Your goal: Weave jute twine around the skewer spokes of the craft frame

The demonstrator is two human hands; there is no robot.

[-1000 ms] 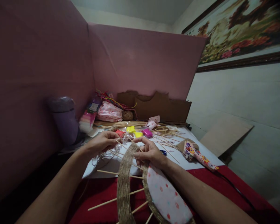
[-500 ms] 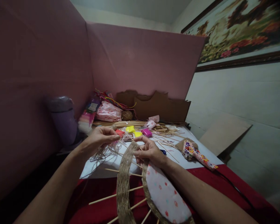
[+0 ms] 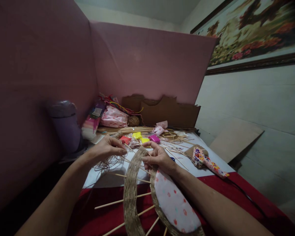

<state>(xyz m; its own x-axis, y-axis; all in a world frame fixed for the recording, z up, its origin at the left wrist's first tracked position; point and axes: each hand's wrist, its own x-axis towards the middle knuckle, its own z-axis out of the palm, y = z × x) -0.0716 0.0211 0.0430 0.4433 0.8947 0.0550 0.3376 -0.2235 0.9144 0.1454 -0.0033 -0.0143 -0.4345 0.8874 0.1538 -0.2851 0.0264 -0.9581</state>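
A woven piece lies in front of me: a white, dotted fabric panel (image 3: 174, 203) edged with brown twine, thin wooden sticks (image 3: 109, 205) fanning out from it, and a curved band of woven twine (image 3: 130, 190) crossing them. My right hand (image 3: 159, 159) is closed around its upper end, thumb on the near side and fingers behind. Over the stick tips at the upper left, my left hand (image 3: 111, 147) is closed in a pinch. Loose twine (image 3: 108, 164) trails below it; the strand between the fingertips is barely visible.
Behind my hands are yellow packets (image 3: 137, 135), a magenta packet (image 3: 154, 139), a twine ball (image 3: 133, 121) and cut sticks. A flower-patterned glue gun (image 3: 208, 162) lies at right on cardboard. At left stands a purple container (image 3: 66, 127); torn cardboard (image 3: 169, 113) leans at the back.
My left hand has turned slightly, its fingertips dipping lower beside the band's upper end. The woven piece has shifted a little; my right hand keeps its hold.
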